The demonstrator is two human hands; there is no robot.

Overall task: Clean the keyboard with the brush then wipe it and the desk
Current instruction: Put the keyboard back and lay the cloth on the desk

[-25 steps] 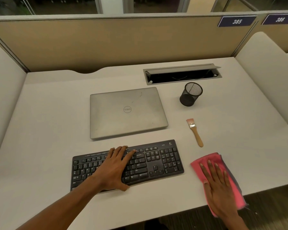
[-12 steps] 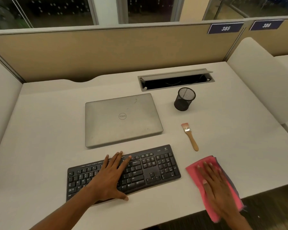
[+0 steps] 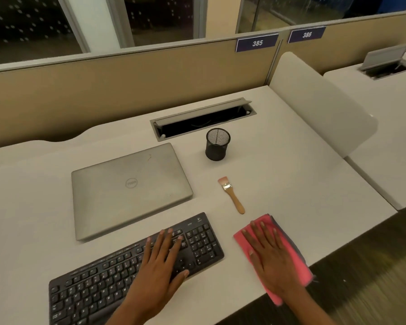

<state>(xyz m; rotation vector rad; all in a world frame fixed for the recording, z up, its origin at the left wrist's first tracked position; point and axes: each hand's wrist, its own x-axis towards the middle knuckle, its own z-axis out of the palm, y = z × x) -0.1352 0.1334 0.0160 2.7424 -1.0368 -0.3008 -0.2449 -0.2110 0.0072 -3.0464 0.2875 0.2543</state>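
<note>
left hand (image 3: pixel 159 266) flat on the keyboard (image 3: pixel 203 240), fingers spread; right hand (image 3: pixel 270 256) flat on the pink cloth (image 3: pixel 300 270) just right of it. brush (image 3: pixel 232 195) lies untouched beyond the keyboard's right end — brushing seems due first, so grasp its handle.

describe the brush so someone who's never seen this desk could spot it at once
Start at the closed silver laptop in the middle of the desk; a black mesh cup stands to its right. The brush lies flat between that cup and the pink cloth under the right hand. It alone has a light wooden handle, with pinkish bristles pointing away from the person.
</note>
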